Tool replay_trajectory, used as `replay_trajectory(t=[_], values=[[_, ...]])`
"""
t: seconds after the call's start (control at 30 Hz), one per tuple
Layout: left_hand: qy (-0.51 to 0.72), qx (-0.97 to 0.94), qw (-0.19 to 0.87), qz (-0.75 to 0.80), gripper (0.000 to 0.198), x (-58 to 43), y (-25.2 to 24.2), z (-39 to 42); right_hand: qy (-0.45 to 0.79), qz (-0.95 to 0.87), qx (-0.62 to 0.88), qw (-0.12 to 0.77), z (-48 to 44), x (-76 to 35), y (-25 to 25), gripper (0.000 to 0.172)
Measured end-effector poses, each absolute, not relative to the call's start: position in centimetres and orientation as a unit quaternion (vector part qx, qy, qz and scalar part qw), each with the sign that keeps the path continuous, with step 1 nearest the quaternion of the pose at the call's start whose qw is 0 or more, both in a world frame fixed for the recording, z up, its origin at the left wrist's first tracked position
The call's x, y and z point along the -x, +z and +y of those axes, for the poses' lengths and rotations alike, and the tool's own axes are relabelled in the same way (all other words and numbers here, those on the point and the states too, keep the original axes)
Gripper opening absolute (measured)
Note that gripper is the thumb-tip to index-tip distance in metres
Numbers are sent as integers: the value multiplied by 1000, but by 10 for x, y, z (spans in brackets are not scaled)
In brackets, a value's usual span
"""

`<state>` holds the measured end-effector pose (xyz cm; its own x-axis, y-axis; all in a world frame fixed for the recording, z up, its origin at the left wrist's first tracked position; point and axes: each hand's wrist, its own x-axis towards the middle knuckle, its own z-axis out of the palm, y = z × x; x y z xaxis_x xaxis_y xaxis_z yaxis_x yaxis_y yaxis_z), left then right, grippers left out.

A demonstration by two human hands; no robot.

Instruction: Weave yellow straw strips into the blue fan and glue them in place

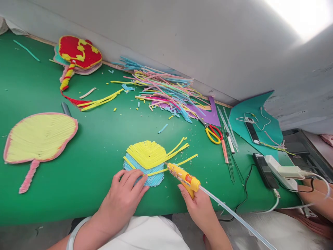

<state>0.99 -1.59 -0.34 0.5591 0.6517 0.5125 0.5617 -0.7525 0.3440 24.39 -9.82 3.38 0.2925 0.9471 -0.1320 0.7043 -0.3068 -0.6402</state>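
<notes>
My left hand [127, 187] lies on the near left edge of a leaf-like panel, its fingers bent and close together over a bent yellow pipe cleaner [157, 172]. The panel's far part is covered with yellow pipe cleaner rows [147, 152] in a V pattern. Blue rows [156, 180] show on its near part. My right hand [196, 203] is wrapped round the handle of a yellow hot glue gun [184, 177], whose nozzle is at the panel's right edge. A long clear glue stick [234, 215] sticks out of the gun's back. Loose yellow ends [179, 149] extend right from the panel.
Left lies a yellow fan with pink rim [41, 139]; behind it, a red fan [80, 52] with tassel. Coloured pipe cleaners [166, 86] are heaped along the wall. Scissors [213, 133], glue sticks [229, 128], a phone [265, 170] and a power strip [281, 173] lie right, beside another person's arm [314, 198].
</notes>
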Motion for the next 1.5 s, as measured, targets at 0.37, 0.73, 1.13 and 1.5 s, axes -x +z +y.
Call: replay_trajectory(t=[0.37,0.73,1.13,1.5], values=[[321,-881,64,343,15,-10,-5,-16,234,-504,783,278,-98,-252,34,45],[310,-882,68,349,17,-10,-4,-17,239,-323,768,499,-35,-356,41,61],[323,-882,47,339,19,-8,-5,-19,153,-275,923,222,6,-419,35,51],[281,-902,65,320,20,-4,-13,-22,143,-760,598,210,-19,-284,47,12]])
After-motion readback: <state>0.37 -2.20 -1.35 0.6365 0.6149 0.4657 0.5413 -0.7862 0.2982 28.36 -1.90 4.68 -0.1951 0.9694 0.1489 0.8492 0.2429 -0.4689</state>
